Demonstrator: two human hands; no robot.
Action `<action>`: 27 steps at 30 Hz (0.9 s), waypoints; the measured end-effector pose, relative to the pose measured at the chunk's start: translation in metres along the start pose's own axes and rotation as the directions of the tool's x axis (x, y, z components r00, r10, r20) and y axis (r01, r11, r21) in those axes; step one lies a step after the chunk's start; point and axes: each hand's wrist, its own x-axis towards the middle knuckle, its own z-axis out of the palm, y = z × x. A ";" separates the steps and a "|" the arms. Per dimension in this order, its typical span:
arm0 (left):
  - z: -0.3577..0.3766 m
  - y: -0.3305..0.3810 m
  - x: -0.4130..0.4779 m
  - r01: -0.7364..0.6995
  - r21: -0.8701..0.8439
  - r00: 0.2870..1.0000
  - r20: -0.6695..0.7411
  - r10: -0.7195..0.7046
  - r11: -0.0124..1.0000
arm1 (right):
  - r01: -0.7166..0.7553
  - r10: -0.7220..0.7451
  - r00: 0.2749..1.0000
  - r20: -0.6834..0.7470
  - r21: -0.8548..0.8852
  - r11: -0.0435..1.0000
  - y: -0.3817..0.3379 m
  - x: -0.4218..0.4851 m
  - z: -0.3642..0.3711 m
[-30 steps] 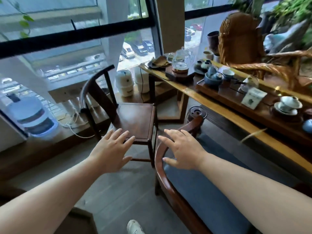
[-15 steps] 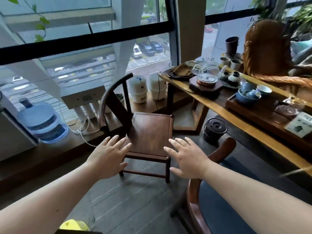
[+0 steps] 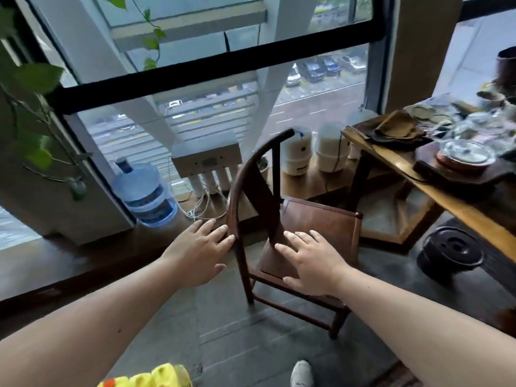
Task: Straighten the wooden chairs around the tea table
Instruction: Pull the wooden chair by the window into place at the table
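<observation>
A dark wooden chair (image 3: 321,222) with a curved back rail stands at an angle between the window ledge and the tea table (image 3: 458,208). My left hand (image 3: 199,250) is open, fingers spread, its fingertips right at the near end of the curved back rail. My right hand (image 3: 312,263) is open too, hovering over the near corner of the chair's seat beside the back splat. Neither hand grips anything. The long wooden tea table runs along the right, covered in tea ware.
A blue water jug (image 3: 143,191) and white filter tanks (image 3: 296,152) sit on the window ledge with loose cables. A black round pot (image 3: 451,250) stands on the floor under the table. A leafy vine (image 3: 30,107) hangs at left. My shoe (image 3: 301,374) shows below.
I have moved towards the small chair, which now sits closer in view. Both open hands have advanced to its back rail and seat. The cushioned armchair has dropped out of view.
</observation>
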 end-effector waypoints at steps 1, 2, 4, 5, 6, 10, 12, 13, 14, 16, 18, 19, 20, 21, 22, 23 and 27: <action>0.001 -0.009 0.007 -0.007 0.012 1.000 0.019 0.007 1.000 | 0.017 -0.017 1.000 -0.003 0.006 1.000 0.002 0.015 0.000; 0.002 -0.016 0.012 -0.012 0.023 0.999 0.046 0.011 1.000 | 0.035 -0.035 0.999 0.005 0.008 0.999 0.004 0.028 -0.002; 0.008 -0.031 0.025 -0.001 0.034 0.998 0.066 -0.001 0.999 | 0.059 -0.059 0.998 0.001 0.013 0.998 0.008 0.057 -0.003; 0.011 -0.038 0.030 0.005 0.037 0.997 0.081 -0.008 0.999 | 0.067 -0.067 0.998 0.009 0.017 0.998 0.009 0.070 -0.002; 0.012 -0.043 0.035 0.006 0.034 0.995 0.102 -0.010 0.999 | 0.077 -0.077 0.997 0.023 0.020 0.997 0.010 0.081 -0.003; 0.025 -0.064 0.053 -0.009 0.026 0.988 0.153 0.005 1.000 | 0.052 -0.055 0.997 0.052 0.072 0.996 0.009 0.119 0.003; 0.030 -0.079 0.067 -0.026 0.030 0.985 0.169 0.020 0.999 | 0.006 -0.012 0.999 0.053 0.113 0.994 0.009 0.137 0.006; 0.032 -0.087 0.074 -0.034 0.024 0.984 0.175 0.029 0.999 | -0.023 0.016 0.998 0.056 0.137 0.990 0.008 0.145 0.007; 0.033 -0.094 0.081 -0.045 0.022 0.982 0.184 0.040 0.999 | -0.056 0.045 0.997 0.070 0.169 0.984 0.007 0.151 0.008; 0.037 -0.106 0.098 -0.076 0.031 0.978 0.198 0.069 0.997 | -0.139 0.109 0.986 0.127 0.258 0.956 0.002 0.164 0.011; 0.041 -0.119 0.119 -0.122 0.037 0.975 0.190 0.113 0.992 | -0.241 0.172 0.961 0.214 0.354 0.904 -0.004 0.179 0.014; 0.043 -0.124 0.129 -0.142 0.034 0.973 0.187 0.133 0.989 | -0.285 0.192 0.946 0.260 0.393 0.874 -0.008 0.186 0.015; 0.046 -0.130 0.142 -0.168 0.027 0.971 0.178 0.160 0.985 | -0.332 0.209 0.928 0.308 0.429 0.840 -0.013 0.192 0.017; 0.049 -0.136 0.154 -0.200 0.021 0.966 0.171 0.193 0.980 | -0.377 0.218 0.907 0.360 0.465 0.801 -0.018 0.198 0.020; 0.054 -0.142 0.167 -0.243 0.015 0.957 0.165 0.238 0.970 | -0.427 0.224 0.882 0.416 0.498 0.755 -0.025 0.204 0.023; 0.059 -0.147 0.178 -0.296 0.014 0.945 0.152 0.290 0.955 | -0.471 0.230 0.858 0.459 0.526 0.708 -0.032 0.210 0.027; 0.086 -0.158 0.214 -0.541 0.032 0.841 0.040 0.540 0.840 | -0.602 0.299 0.785 0.542 0.553 0.577 -0.047 0.234 0.039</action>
